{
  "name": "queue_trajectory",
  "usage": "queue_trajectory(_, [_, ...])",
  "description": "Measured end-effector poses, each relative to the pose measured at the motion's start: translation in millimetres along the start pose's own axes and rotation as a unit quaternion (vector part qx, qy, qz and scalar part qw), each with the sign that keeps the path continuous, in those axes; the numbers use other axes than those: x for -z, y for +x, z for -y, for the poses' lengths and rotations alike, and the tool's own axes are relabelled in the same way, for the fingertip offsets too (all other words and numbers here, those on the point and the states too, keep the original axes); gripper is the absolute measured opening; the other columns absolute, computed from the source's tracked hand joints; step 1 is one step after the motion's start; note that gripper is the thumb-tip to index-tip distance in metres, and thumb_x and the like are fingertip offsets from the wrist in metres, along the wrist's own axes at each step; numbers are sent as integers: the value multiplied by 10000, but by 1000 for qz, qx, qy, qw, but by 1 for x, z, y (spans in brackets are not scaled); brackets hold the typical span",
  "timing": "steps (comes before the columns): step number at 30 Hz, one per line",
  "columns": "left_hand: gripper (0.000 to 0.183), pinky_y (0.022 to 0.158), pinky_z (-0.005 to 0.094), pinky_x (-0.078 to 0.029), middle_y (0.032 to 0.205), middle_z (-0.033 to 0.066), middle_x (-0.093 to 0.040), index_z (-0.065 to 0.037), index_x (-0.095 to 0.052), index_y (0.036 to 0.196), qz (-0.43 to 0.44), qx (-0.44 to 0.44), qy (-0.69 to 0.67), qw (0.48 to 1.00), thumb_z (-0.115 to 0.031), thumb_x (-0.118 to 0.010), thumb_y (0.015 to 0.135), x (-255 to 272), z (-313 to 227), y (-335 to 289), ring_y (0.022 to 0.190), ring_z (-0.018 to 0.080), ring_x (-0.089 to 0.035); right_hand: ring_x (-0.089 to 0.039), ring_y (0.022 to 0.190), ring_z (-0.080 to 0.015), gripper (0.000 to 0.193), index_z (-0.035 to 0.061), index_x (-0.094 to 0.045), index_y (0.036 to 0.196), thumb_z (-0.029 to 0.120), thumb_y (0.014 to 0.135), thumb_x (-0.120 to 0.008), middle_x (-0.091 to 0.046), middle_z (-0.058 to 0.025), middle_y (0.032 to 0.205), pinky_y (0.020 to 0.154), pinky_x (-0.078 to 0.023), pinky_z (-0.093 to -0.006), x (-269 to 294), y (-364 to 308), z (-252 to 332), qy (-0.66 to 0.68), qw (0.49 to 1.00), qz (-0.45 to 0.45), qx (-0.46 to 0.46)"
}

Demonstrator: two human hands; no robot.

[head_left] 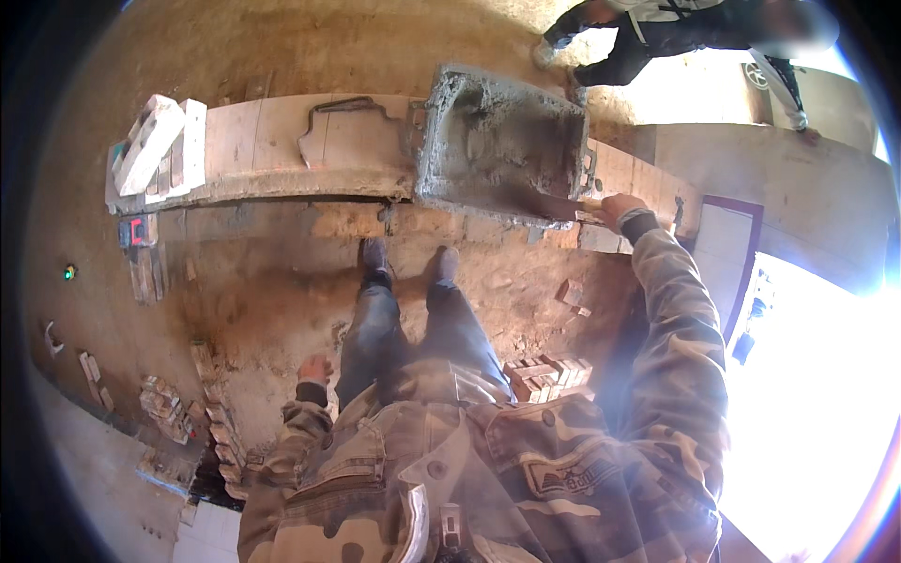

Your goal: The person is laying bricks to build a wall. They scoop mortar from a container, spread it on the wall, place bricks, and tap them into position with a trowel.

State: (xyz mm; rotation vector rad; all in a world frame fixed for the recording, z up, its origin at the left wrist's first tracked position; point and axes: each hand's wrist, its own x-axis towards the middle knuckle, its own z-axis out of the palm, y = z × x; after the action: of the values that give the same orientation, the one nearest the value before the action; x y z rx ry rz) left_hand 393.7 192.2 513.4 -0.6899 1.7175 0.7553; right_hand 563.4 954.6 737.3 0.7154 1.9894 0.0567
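Observation:
My right hand (pixel 619 210) is closed round the handle of a trowel (pixel 556 206) at the near right corner of a mortar tub (pixel 434 141). The trowel's blade reaches over the tub's near edge, low against the grey mortar (pixel 502 141). Wet mortar coats the tub's walls and lies inside it. My left hand (pixel 314 368) hangs low beside my left leg, with its fingers loosely apart and nothing visible in it. The tub rests on a long, low ledge (pixel 230 141).
White-faced bricks (pixel 150 141) are piled on the ledge's left end, and a bent metal rod (pixel 347 105) lies left of the tub. Brick stacks (pixel 549 377) stand on the dirt floor (pixel 272 281). A co-worker (pixel 638 47) is beyond the ledge. Bright light floods the right side.

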Motion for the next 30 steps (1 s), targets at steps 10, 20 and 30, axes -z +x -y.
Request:
queue_trajectory(10, [399,545,302,-472,927,103,-708,-23,-653,1146,50,-30,-59,997,-363,-611,940,18,-6,-2,769,192,-680,-659,1061,-445,451,85,-640,1168,470,1000,-476,-684,-280,1087,882,-524,-556,-92,48,21,176,951,-152,-204])
queue_trajectory(20, [388,677,332,-540,992,107,-731,-30,-680,1135,37,-41,30,998,-357,-604,941,9,-25,-6,843,208,-694,-674,1033,-442,404,60,-668,1111,414,964,-540,-698,-286,1053,905,-532,-520,-147,44,176,395,872,-134,-255])
queue_trajectory(30, [339,616,304,-491,941,38,-716,-70,-661,1126,55,-71,39,995,-365,-569,988,24,-90,-6,831,175,-701,-650,906,-500,297,80,-579,1049,368,978,-553,-685,-290,929,766,-507,-578,-99,-8,264,502,813,-261,-138])
